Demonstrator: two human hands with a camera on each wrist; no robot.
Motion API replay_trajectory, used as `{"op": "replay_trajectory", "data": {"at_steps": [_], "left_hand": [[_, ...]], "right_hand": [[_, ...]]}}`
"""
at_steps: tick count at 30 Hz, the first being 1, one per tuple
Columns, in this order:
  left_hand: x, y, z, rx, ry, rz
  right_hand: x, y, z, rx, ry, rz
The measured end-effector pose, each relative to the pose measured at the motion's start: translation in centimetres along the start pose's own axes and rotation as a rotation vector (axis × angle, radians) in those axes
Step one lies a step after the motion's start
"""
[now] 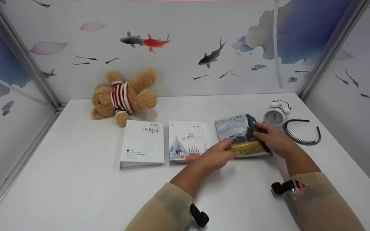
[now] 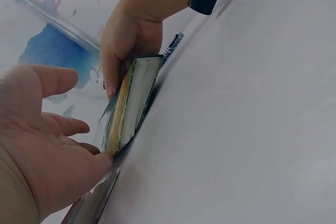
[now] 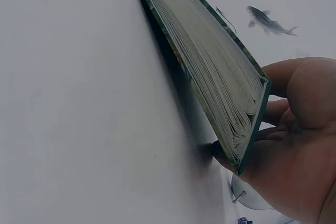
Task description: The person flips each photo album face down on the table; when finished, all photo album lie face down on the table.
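Observation:
A thick hardcover book (image 1: 244,138) with a painted landscape cover lies at the right of the table. My right hand (image 1: 274,138) grips it along its dark spine, with a finger under the lower cover in the right wrist view. The page block (image 3: 205,51) faces that camera, and the spine side stands raised from the table. At the opposite front corner is my left hand (image 1: 218,155), its fingers extended and a fingertip right at the corner in the left wrist view. Left of it lies a white book (image 1: 186,139) with a tent picture.
Another white book (image 1: 142,142) lies further left, below a teddy bear (image 1: 124,96) in a striped sweater against the back wall. A white alarm clock (image 1: 275,115) and a black headband (image 1: 302,141) are close beyond my right hand.

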State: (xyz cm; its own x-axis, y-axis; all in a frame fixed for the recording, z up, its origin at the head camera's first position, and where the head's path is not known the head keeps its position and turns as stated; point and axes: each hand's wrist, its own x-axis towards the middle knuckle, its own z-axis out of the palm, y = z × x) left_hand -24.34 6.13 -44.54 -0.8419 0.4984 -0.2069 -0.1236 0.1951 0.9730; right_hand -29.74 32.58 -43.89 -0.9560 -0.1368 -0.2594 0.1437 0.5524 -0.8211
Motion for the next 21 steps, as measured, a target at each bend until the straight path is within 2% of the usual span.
{"op": "replay_trajectory", "data": {"at_steps": [6, 9, 15, 21], "left_hand": [[-0.2, 0.4, 0.0, 0.040, 0.056, -0.037], [-0.2, 0.6, -0.1, 0.034, 0.072, -0.040], [-0.8, 1.2, -0.7, -0.020, 0.119, -0.027], [-1.9, 1.3, -2.9, -0.079, 0.237, 0.003]], "right_hand": [[0.0, 0.1, -0.1, -0.159, 0.057, -0.024], [-0.1, -0.2, -0.1, -0.187, 0.085, -0.043], [-0.8, -2.6, 1.0, -0.118, 0.146, -0.050], [-0.9, -5.5, 4.8, -0.011, 0.155, -0.115]]}}
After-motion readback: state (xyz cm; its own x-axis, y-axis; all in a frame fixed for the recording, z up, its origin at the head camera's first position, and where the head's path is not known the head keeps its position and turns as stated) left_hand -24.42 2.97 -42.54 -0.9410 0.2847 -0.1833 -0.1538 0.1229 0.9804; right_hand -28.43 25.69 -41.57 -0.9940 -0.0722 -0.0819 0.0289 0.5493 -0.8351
